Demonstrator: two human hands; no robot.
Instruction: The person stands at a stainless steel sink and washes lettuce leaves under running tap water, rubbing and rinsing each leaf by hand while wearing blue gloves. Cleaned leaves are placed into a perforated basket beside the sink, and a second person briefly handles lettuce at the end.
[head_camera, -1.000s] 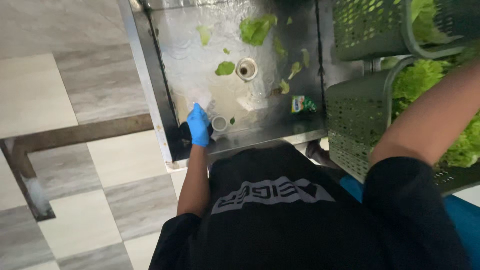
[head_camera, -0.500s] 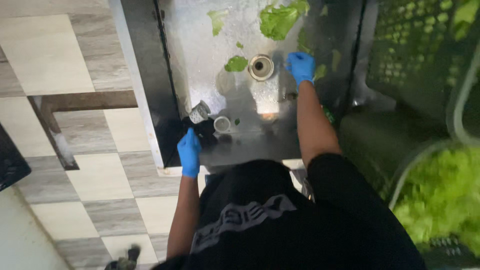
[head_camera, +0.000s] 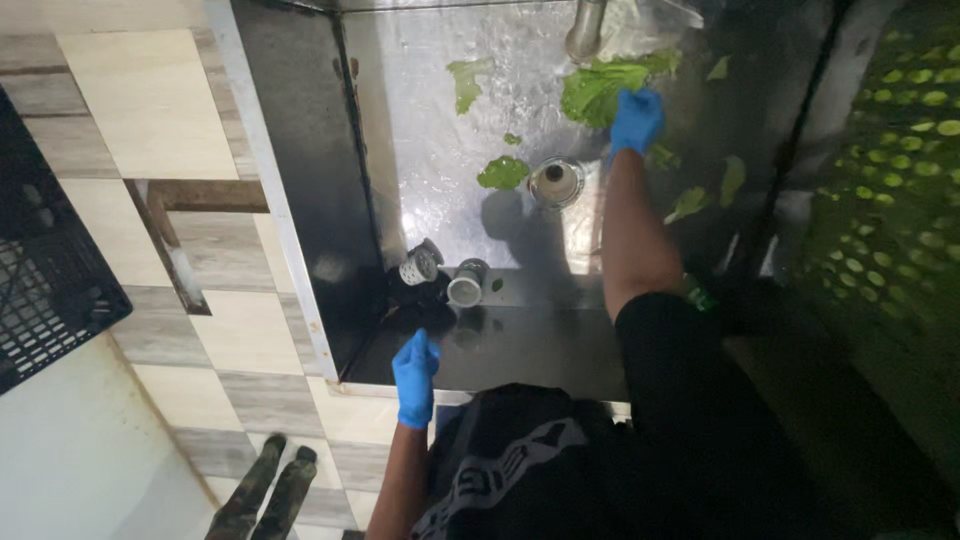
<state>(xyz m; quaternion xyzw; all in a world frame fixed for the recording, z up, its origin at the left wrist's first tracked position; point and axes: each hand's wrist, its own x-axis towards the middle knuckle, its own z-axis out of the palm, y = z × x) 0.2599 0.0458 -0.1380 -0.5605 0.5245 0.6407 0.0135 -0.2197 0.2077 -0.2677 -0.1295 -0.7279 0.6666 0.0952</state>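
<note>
Right hand reached farther, gripping lettuce leaf; left hand grips sink rim.

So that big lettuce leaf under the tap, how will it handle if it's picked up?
The lettuce leaf looks thin and crumpled, so probably floppy and light. It lies on the wet sink floor, so likely slippery and clingy. The gloved right hand on it could tear it if pulled hard.
</note>
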